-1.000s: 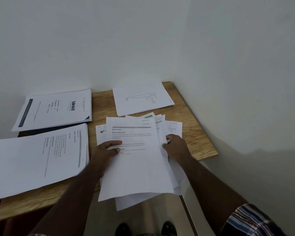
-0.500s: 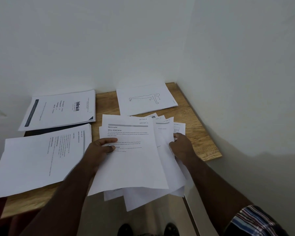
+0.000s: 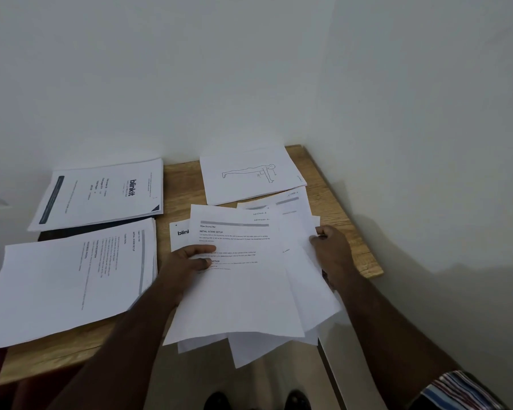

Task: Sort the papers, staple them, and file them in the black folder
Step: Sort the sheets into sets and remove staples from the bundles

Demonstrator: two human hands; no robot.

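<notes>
A fanned sheaf (image 3: pixel 249 291) of loose printed sheets is held between both hands over the near edge of a wooden table (image 3: pixel 178 184), its lower half overhanging the edge. The left hand (image 3: pixel 187 264) grasps the sheaf at its left margin, thumb lying across the printed face of the top sheet and fingers curled beneath. The right hand (image 3: pixel 332 250) pinches the right margin of the lower sheets, fingers curled round their edge. The top sheet lies skewed over the rest; the number of sheets in the sheaf cannot be told. Three sorted stacks lie flat on the table: a stack (image 3: pixel 101 193) headed "blinkit" at the far left, a text stack (image 3: pixel 68 279) at the near left, and a stack (image 3: pixel 249 176) at the far right whose top sheet bears a line drawing of a figure in a push-up pose. A single sheet (image 3: pixel 179 232) with a "blink" logo shows behind the sheaf, just above the left hand. The black folder (image 3: pixel 80 229) lies between and beneath the two left stacks, only a dark strip visible, well apart from both hands.
</notes>
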